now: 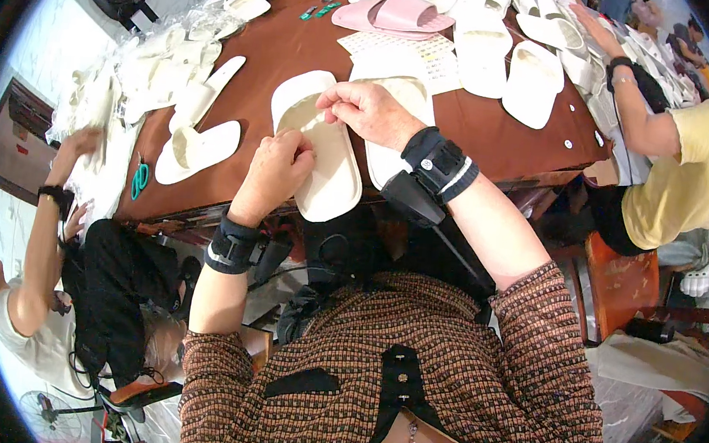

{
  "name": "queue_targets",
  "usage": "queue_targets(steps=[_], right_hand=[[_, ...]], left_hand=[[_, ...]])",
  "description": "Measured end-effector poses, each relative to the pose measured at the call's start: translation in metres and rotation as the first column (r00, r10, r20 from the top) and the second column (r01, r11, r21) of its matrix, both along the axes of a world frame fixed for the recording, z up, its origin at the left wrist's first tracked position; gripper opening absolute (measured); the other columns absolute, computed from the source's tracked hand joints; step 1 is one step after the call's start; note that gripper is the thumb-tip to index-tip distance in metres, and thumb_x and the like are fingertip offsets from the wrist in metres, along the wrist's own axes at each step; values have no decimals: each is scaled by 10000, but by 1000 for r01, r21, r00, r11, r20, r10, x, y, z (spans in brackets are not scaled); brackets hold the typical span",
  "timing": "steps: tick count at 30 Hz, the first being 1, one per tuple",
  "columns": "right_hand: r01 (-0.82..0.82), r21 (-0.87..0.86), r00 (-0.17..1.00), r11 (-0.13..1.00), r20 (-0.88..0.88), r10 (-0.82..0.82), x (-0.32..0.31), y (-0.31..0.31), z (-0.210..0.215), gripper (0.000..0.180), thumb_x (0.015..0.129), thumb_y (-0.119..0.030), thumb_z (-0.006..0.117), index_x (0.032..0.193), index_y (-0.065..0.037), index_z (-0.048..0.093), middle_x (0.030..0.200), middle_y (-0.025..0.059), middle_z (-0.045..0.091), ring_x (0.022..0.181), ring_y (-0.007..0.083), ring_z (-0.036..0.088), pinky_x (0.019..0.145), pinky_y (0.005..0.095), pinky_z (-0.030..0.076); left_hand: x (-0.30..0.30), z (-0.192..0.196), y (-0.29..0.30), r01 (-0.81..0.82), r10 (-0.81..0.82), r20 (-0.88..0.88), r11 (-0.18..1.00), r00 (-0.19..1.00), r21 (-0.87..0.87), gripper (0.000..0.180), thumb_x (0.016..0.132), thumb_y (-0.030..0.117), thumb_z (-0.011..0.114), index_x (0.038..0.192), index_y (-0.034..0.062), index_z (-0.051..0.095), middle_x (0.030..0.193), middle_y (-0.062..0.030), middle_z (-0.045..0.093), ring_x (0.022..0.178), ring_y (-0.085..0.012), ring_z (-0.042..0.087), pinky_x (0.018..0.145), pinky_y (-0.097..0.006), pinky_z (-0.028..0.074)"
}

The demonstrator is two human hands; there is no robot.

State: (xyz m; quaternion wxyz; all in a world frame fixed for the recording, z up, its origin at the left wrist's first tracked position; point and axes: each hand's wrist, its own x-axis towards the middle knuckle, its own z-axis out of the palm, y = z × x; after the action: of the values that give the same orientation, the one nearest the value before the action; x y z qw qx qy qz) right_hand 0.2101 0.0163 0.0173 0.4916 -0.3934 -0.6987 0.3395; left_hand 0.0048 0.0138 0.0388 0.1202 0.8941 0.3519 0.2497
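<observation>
A cream open-toe slipper (332, 170) lies lengthwise at the near edge of the brown table (301, 51). My left hand (278, 170) pinches the slipper's left side near the strap. My right hand (367, 110) has its fingers closed on the strap's upper edge (307, 109). A second cream slipper (402, 96) lies just under and behind my right hand. Both my wrists wear black bands.
More cream slippers (198, 147) lie left of my hands, with green scissors (139, 180) at the table's left edge. A pink pair (396, 15) and many white slippers (532, 81) fill the far side. A person in yellow (679, 176) works at right; another person (37, 280) sits at left.
</observation>
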Motion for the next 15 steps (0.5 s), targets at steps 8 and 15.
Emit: queue_targets(steps=[8,15], right_hand=[[8,27,1000,1000,14,-8,2,5,-1,180,918,-42,466,999,8,619,842,58,659,796,108,618,752,258,502],[17,51,1000,999,10,-17,3,7,-4,184,904,-30,465,996,6,620,834,61,657,783,115,615,747,256,496]], left_hand=[[0,2,3,-24,24,-10,997,1000,-67,143,801,124,574,789,-14,608,749,-201,642,754,-385,626,679,-450,489],[-3,5,2,12,-3,51,984,999,-176,140,799,109,583,812,-30,597,736,-198,632,699,-335,626,639,-386,482]])
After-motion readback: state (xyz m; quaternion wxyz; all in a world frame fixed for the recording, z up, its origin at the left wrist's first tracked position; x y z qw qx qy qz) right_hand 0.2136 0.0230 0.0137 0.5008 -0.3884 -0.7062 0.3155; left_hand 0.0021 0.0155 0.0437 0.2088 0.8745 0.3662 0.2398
